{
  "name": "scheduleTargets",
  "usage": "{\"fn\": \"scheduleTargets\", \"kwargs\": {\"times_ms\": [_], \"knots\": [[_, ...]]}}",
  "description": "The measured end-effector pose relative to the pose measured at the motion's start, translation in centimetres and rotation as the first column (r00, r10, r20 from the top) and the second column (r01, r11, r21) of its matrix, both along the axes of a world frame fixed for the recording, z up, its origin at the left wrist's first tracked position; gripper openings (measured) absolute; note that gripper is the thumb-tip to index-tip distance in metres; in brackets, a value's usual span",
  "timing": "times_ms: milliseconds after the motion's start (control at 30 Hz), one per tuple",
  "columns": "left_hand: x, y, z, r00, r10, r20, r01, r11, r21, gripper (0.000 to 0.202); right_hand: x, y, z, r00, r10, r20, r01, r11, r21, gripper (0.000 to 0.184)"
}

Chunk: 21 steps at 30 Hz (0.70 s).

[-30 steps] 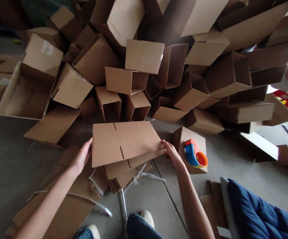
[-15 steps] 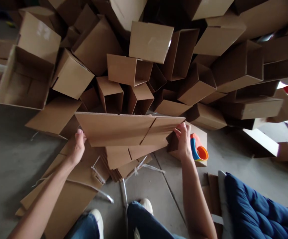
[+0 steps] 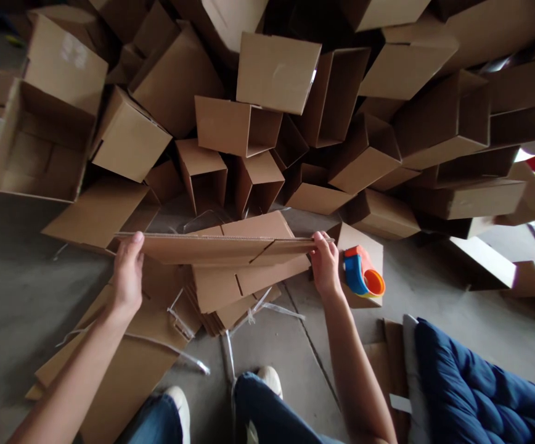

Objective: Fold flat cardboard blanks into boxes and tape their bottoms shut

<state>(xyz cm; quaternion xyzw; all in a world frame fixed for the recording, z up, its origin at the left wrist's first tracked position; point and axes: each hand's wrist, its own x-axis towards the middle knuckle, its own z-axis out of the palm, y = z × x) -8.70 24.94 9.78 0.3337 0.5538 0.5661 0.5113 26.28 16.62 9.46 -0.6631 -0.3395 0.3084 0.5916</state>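
I hold a flattened cardboard box blank (image 3: 221, 250) lifted off the stack, seen almost edge-on. My left hand (image 3: 127, 271) is closed on its left end. My right hand (image 3: 325, 265) is closed on its right end. Below it lies a stack of flat cardboard blanks (image 3: 230, 296) on the concrete floor, with loose white strapping (image 3: 258, 317) around it. An orange and blue tape dispenser (image 3: 362, 279) rests on a small cardboard piece just right of my right hand.
A big heap of assembled open cardboard boxes (image 3: 258, 123) fills the far side. A large open box (image 3: 40, 148) sits at the left. Flat cardboard sheets (image 3: 124, 364) lie by my left arm. A blue cushion (image 3: 475, 388) is at the lower right. My shoes (image 3: 179, 407) show below.
The top blank has been lifted off the stack and tipped from lying flat to nearly edge-on. Both hands have moved outward and up along its ends.
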Motion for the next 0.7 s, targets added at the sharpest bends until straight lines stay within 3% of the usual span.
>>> {"fn": "scheduleTargets", "kwargs": {"times_ms": [200,300,433,700], "knots": [[-0.3,0.1,0.1,1.0,-0.011,-0.005,0.011,0.998,-0.057,0.062,1.5,-0.9,1.4,0.946,0.324,-0.013,-0.323,0.939,-0.116,0.043],[-0.5,0.2,0.1,0.999,-0.01,-0.035,0.008,0.998,-0.062,0.064,2.2,-1.5,1.7,0.908,0.419,0.017,-0.416,0.904,-0.099,0.037],[-1.1,0.5,-0.4,0.999,-0.019,-0.032,0.017,0.997,-0.073,0.065,2.0,-1.7,2.0,0.892,0.451,-0.009,-0.451,0.891,-0.062,0.033],[-3.3,1.0,-2.3,0.992,-0.109,-0.062,0.104,0.992,-0.074,0.055,0.9,-1.0,2.4,0.903,0.43,-0.003,-0.429,0.9,-0.074,0.041]]}}
